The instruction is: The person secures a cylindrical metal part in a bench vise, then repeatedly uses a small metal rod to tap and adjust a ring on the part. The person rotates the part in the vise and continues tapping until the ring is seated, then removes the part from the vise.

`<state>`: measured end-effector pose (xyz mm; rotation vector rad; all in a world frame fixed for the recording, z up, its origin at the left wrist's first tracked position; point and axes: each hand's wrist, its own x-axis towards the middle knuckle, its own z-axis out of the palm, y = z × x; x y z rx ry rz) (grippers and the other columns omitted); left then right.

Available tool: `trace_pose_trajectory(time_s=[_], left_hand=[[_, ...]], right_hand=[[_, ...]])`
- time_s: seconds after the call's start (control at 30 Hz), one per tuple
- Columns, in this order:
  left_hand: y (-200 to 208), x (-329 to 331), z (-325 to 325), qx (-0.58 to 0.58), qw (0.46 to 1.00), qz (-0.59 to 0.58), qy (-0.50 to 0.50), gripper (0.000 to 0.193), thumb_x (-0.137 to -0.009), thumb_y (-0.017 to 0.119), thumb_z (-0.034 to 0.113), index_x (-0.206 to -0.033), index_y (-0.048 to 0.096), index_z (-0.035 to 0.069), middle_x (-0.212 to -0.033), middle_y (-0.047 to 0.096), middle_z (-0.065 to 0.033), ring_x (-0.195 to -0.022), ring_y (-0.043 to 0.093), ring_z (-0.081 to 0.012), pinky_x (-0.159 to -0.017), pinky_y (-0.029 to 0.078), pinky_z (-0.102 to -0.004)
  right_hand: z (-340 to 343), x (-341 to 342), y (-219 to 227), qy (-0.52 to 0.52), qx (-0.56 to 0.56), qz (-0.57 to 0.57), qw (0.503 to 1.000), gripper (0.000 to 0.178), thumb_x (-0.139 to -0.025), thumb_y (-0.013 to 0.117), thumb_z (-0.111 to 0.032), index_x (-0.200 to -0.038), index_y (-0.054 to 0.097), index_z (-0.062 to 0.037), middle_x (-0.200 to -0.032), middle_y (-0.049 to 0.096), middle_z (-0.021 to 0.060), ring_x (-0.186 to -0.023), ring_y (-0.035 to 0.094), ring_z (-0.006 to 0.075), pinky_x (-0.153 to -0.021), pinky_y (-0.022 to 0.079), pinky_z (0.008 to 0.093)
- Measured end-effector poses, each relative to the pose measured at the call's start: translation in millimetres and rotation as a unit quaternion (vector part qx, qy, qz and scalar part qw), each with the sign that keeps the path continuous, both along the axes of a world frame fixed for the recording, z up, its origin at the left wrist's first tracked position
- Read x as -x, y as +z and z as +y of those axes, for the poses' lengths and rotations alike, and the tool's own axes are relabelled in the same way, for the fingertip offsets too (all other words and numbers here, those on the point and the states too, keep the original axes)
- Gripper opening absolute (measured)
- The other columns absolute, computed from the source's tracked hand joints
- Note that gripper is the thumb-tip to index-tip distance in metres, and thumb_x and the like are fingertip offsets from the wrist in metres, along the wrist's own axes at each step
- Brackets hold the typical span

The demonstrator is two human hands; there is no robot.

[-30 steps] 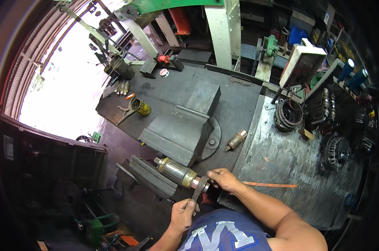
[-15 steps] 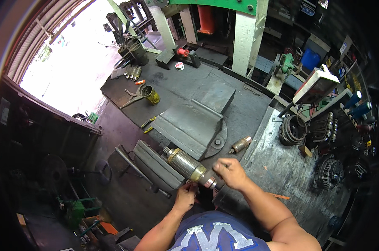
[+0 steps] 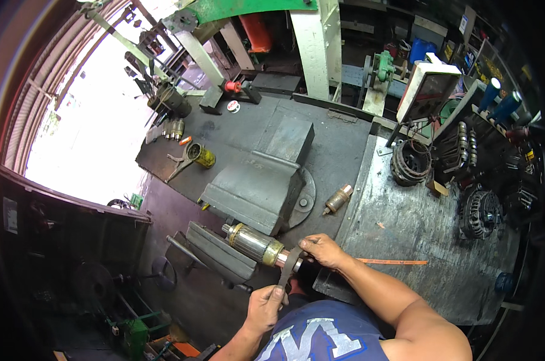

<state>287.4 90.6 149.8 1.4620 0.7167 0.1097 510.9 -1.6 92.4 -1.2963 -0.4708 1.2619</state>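
A dark, narrow strip [image 3: 290, 265] runs between the left hand [image 3: 264, 308] and right hand [image 3: 322, 250], crossing the coppery end of a cylindrical armature [image 3: 252, 243].

Dark grey strip [image 3: 290, 267], copper-coloured commutator [image 3: 281, 259]

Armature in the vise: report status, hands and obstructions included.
Left hand, right hand: both holding dark strip across copper end. Armature between vise jaws. Smaller armature nearby, not in the way.

The vise [image 3: 251, 191] blocks the large armature [image 3: 252, 242] left and far; the right bench [image 3: 414, 225] leaves room short of 1 alternator [image 3: 479, 214].
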Motion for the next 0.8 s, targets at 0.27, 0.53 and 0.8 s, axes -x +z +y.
trace_pose_trajectory(time_s=[0.27,0.53,0.8], left_hand=[[2.7,-1.5,1.0,-0.126,0.980,0.152,-0.015,0.054,-0.104,0.056,0.044,-0.073,0.062,0.000,-0.060,0.053,-0.0018,-0.057,0.049,-0.0091,-0.054,0.039,-0.0292],[10.3,-6.3,-2.6,-0.147,0.983,0.105,0.039,0.053,-0.106,0.054,0.043,-0.075,0.062,0.001,-0.061,0.051,0.0000,-0.058,0.048,-0.0090,-0.053,0.038,-0.0297],[-21.9,-2.2,6.8,-0.127,0.985,0.112,0.045,0.053,-0.105,0.054,0.045,-0.076,0.062,0.002,-0.062,0.053,-0.0012,-0.059,0.049,-0.0103,-0.056,0.040,-0.0303]], right_hand=[[-5.3,-4.0,-5.9,0.001,-0.051,-0.043,0.998,0.044,-0.103,0.062,-0.040,-0.078,0.062,-0.0044,-0.067,0.052,-0.0035,-0.065,0.045,0.0075,-0.059,0.040,0.0276],[0.7,-8.0,-12.6,0.018,-0.054,-0.135,0.989,0.043,-0.103,0.062,-0.040,-0.081,0.065,-0.0034,-0.067,0.053,-0.0029,-0.063,0.045,0.0079,-0.057,0.039,0.0280],[10.3,-13.1,-9.2,0.007,-0.107,-0.125,0.986,0.038,-0.104,0.061,-0.033,-0.084,0.066,-0.0008,-0.068,0.059,0.0001,-0.068,0.054,0.0081,-0.063,0.046,0.0275]])
